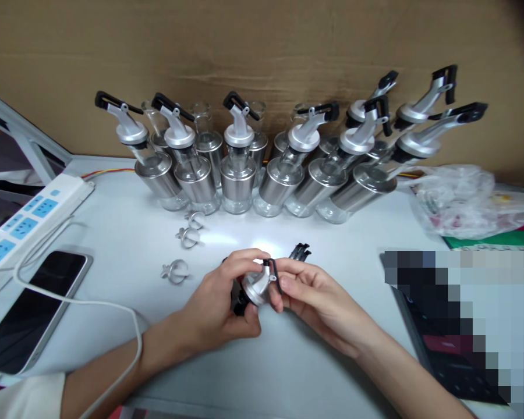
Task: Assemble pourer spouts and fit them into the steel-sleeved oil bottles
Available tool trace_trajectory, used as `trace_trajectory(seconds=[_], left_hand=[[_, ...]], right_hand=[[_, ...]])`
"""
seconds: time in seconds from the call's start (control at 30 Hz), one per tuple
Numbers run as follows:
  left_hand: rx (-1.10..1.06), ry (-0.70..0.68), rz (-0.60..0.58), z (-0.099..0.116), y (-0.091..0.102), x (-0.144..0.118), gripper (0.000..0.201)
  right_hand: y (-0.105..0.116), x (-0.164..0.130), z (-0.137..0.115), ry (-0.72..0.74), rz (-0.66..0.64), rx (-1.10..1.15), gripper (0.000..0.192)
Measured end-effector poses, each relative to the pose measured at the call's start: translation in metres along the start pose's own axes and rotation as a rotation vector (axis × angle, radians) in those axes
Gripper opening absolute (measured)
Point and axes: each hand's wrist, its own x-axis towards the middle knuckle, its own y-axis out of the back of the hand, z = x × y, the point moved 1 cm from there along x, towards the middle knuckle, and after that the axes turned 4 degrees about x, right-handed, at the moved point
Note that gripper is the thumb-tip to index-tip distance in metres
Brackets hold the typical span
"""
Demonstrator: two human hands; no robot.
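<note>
In the lower middle of the frame the left hand closes its fingers around a silver pourer spout with a black base, gripping it from the left. The right hand meets it from the right, thumb and forefinger pinched narrow on the small black flap at the spout's tip. Both hands hover just above the white table.

Just behind the right hand lie a few loose black flaps. Left of the hands, three small silver rings sit scattered on the table, well clear of the fingers. Across the upper middle stands a row of glass bottles with steel sleeves; most in front carry silver spouts with black flaps, while several behind stand with open necks. Nothing lies between the hands and the bottles except the loose parts.

At the left edge lies a white power strip with blue sockets, and below it a dark phone face up, with a white cable running across it towards the left forearm. At the right sits a crumpled clear plastic bag, and below it a blurred-out patch over a dark object. No writing can be read anywhere.

A brown cardboard wall backs the table.
</note>
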Motion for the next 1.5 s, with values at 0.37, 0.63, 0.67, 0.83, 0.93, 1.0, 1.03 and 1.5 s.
trace_trajectory(seconds=[0.37,0.63,0.67,0.83,0.93,1.0,1.03,1.5], left_hand=[[-0.006,-0.078,-0.101,0.005,0.003,0.003,0.045],[-0.051,-0.045,-0.114,0.005,0.001,0.000,0.026],[-0.051,-0.040,-0.115,0.005,0.001,0.000,0.026],[-0.057,-0.035,-0.117,0.004,0.000,0.000,0.026],[-0.052,-0.028,-0.124,0.002,0.000,-0.001,0.025],[-0.041,-0.012,-0.129,0.001,0.000,-0.002,0.024],[-0.032,-0.006,-0.130,0.001,0.000,-0.003,0.023],[0.058,0.078,-0.212,0.008,0.003,0.003,0.022]], right_hand=[[0.000,0.000,0.001,-0.043,-0.150,0.030,0.026],[-0.004,0.000,0.004,0.070,-0.136,-0.054,0.026],[-0.005,0.000,0.004,0.087,-0.132,-0.073,0.025],[-0.004,-0.001,0.004,0.157,-0.133,-0.144,0.024],[-0.004,-0.002,0.004,0.168,-0.133,-0.163,0.022],[-0.004,-0.003,0.004,0.174,-0.127,-0.181,0.023],[-0.004,-0.003,0.004,0.178,-0.125,-0.189,0.024],[-0.011,-0.008,0.005,0.242,-0.071,-0.345,0.027]])
